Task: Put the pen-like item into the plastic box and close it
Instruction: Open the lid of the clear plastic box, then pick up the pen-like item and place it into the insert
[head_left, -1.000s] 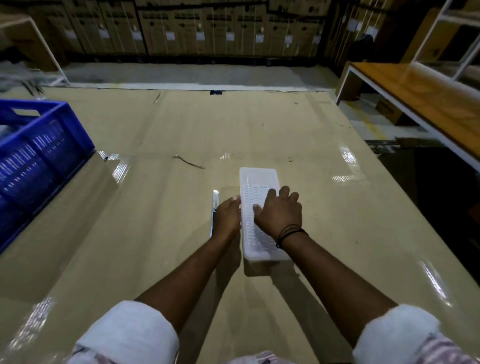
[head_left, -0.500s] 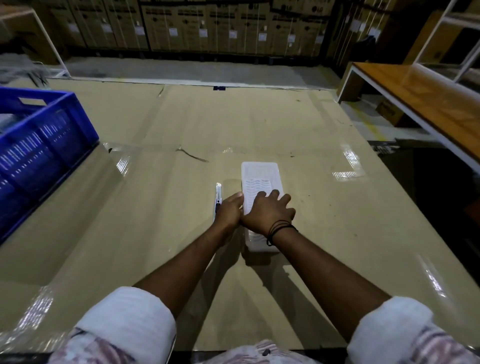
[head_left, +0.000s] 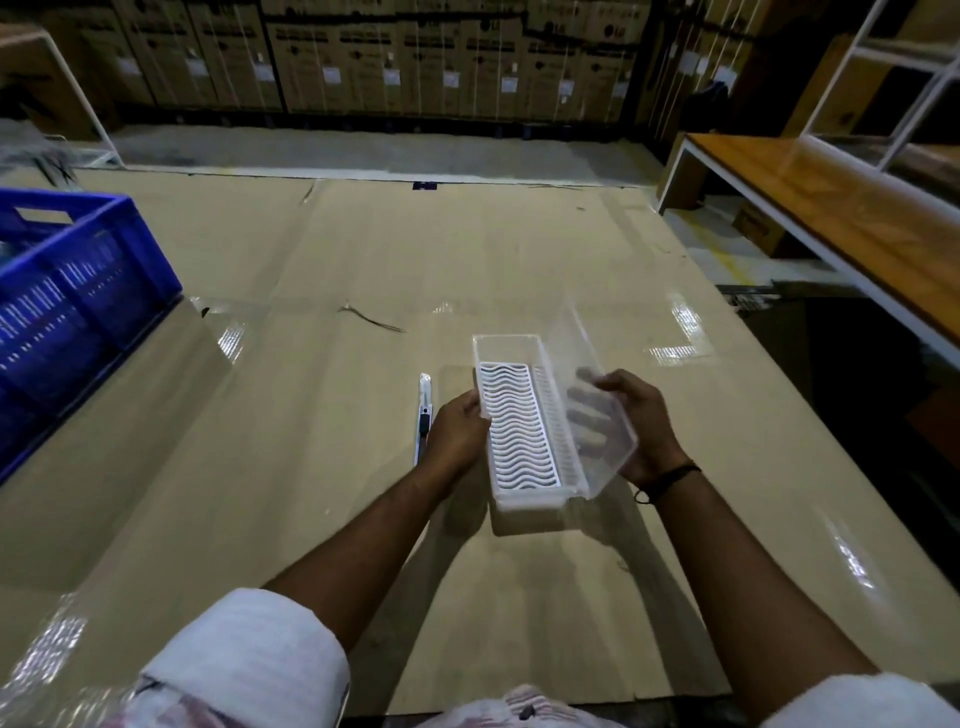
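Note:
A long clear plastic box (head_left: 519, 415) rests on the cardboard-covered table, with a white wavy-slotted tray showing in its bottom. Its clear lid (head_left: 597, 410) is swung up along the right side. My right hand (head_left: 636, 426) holds that lid from behind, fingers seen through the plastic. My left hand (head_left: 457, 434) grips the box's left rim. The silver pen-like item (head_left: 424, 410) lies on the table just left of my left hand, pointing away from me, its near part hidden by the hand.
A blue slotted crate (head_left: 78, 291) stands at the table's left edge. A wooden bench with white frame (head_left: 831, 208) sits to the right beyond a dark gap. Stacked cardboard cartons line the back wall. A thin twig-like scrap (head_left: 371, 318) lies beyond the box.
The box was shut with my right hand flat on its lid. Now the lid is lifted open to the right and my left hand has moved onto the box's left rim.

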